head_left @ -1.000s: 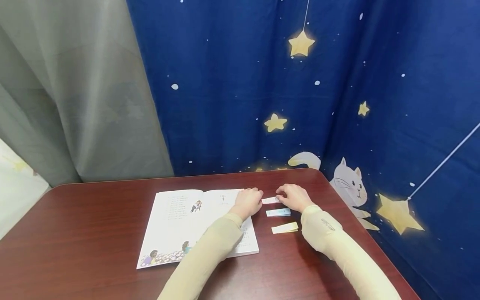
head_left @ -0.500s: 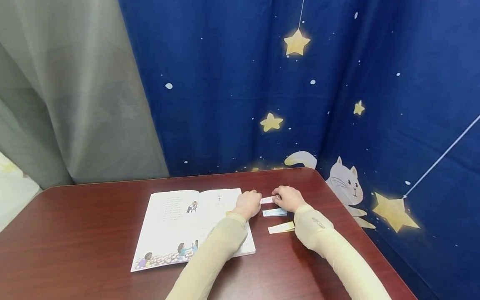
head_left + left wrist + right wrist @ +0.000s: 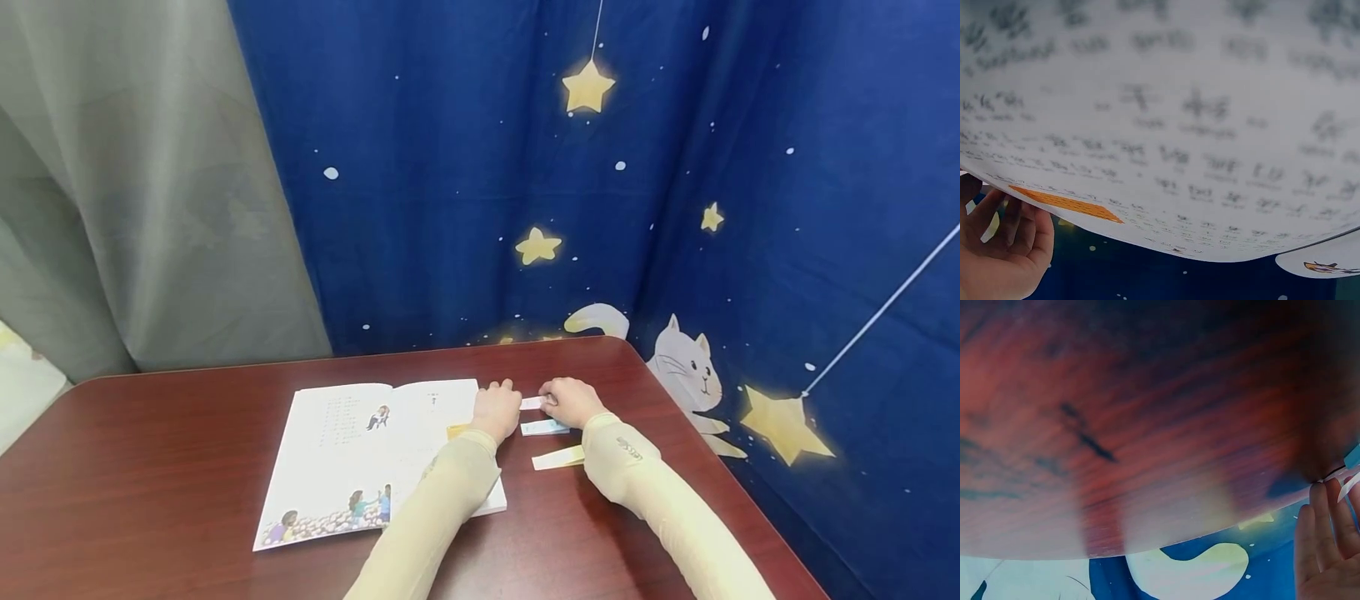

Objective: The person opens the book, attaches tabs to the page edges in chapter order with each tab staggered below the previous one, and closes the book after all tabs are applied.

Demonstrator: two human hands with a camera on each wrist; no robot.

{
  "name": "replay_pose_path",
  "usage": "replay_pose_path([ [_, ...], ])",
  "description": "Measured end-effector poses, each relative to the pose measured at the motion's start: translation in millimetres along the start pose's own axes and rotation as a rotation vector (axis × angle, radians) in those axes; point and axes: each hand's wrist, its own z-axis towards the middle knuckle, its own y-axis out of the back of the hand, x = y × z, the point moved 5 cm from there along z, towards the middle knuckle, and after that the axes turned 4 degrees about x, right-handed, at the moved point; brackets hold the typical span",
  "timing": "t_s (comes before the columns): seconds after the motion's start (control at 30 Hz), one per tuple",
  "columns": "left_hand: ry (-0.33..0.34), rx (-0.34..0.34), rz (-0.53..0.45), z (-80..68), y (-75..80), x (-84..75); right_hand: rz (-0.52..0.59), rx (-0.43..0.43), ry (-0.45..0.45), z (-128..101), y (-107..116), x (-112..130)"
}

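At the right edge of the open book (image 3: 348, 462): one left hand (image 3: 495, 414), laid over the margin of the right-hand page; fingers loosely bent, clasping nothing that shows, the tips by the page edge.

Just right of the book, near its far corner: one pale pink strip (image 3: 530, 403), narrow, lying between the two hands. Its far end from the book lies at the fingers of the right hand (image 3: 573, 404), which are bent and pinch it; the thumb is mostly hidden.

Right of the book, nearer the wearer than the pink piece: one light blue strip (image 3: 542, 427), partly behind the right hand. Right of the book and nearer still: one yellow strip (image 3: 557, 458), its outer end covered by the right sleeve (image 3: 618, 462).

On the book's right-hand page: one orange strip (image 3: 455, 431), partly covered by the left hand and left sleeve (image 3: 453, 492); printed lines, blurred in the left wrist view. On the book's left-hand page: printed lines, a seated figure, a band of drawn children along the near edge.

Under the book: one reddish-brown table (image 3: 165, 467). Beyond the book: one grey curtain (image 3: 157, 167) and one blue curtain (image 3: 450, 167) with yellow stars; far right of the book, a printed cat (image 3: 686, 367).
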Motion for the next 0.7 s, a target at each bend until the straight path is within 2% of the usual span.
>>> replay_pose_path([
  [0.37, 0.014, -0.040, -0.029, 5.0, -4.7, 0.9, -0.002, -0.001, 0.007, -2.4, -2.5, 3.8],
  [0.57, -0.010, -0.095, 0.003, 5.3, -2.7, -1.7, -0.015, 0.000, -0.008, -2.9, -2.9, 2.7],
  [0.7, -0.014, -0.101, -0.010, 6.3, -2.3, -2.5, -0.020, 0.000, -0.007, -3.9, -1.4, 1.8],
])
